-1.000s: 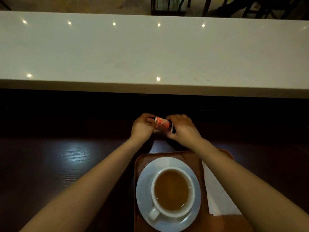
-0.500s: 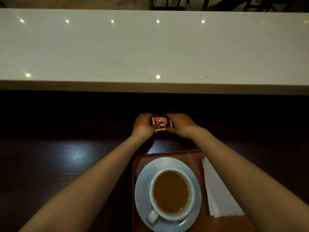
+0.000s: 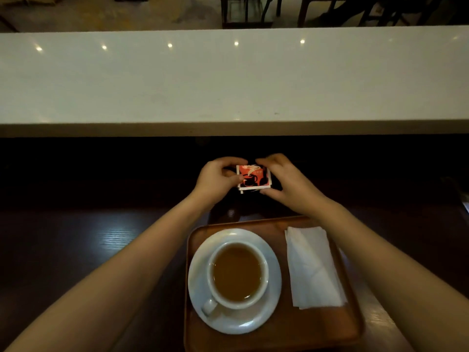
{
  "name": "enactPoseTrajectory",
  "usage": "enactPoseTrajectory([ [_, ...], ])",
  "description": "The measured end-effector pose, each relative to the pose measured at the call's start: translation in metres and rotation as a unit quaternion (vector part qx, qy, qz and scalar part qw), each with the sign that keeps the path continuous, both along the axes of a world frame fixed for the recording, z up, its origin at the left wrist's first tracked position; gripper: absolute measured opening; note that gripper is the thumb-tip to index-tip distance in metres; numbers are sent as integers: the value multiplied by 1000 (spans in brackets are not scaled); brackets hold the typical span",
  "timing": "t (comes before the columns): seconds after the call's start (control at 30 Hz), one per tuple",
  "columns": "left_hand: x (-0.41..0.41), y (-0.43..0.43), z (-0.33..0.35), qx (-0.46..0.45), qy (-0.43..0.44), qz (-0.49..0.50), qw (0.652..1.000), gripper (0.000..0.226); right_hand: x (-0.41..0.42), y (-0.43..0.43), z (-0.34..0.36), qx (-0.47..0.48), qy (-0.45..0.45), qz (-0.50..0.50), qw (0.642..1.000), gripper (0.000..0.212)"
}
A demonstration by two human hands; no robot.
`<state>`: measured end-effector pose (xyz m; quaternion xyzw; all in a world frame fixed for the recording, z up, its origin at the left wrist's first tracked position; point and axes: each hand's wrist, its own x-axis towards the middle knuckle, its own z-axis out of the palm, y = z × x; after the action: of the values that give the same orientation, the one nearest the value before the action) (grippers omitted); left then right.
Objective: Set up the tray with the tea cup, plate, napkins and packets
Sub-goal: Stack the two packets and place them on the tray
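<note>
The dark wooden desk [image 3: 76,245] lies bare to the left of the brown rectangular tray [image 3: 276,336], leaving open passage there. On the tray, the white cup of tea [image 3: 237,273] on its round white plate [image 3: 233,323] fills the left half and the folded white napkins [image 3: 313,268] the right, with a narrow bare strip between. Beyond the tray, both forearms converge, and the raised white counter [image 3: 228,80] closes off the far side.

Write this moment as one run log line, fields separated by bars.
packets: in both hands, beyond tray | left hand, right hand: pinching | cup, plate, napkins: on tray
</note>
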<state>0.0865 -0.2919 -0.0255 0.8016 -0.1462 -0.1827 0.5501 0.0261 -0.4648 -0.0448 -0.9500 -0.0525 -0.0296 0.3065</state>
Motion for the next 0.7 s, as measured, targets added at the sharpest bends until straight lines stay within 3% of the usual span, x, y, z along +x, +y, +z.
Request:
enactPoseTrajectory([
  [0.17,-47,-18,29,62,-133,-33,989,36,-45,-25,25,-28,-25,19,999,64],
  [0.37,-110,-49,29,156,-231,-149,949,68,-106,-55,31,-25,-16,16,999,65],
  [0.7,-181,-72,-6,222,-269,-192,917,67,-185,-71,9,-11,30,12,999,62],
])
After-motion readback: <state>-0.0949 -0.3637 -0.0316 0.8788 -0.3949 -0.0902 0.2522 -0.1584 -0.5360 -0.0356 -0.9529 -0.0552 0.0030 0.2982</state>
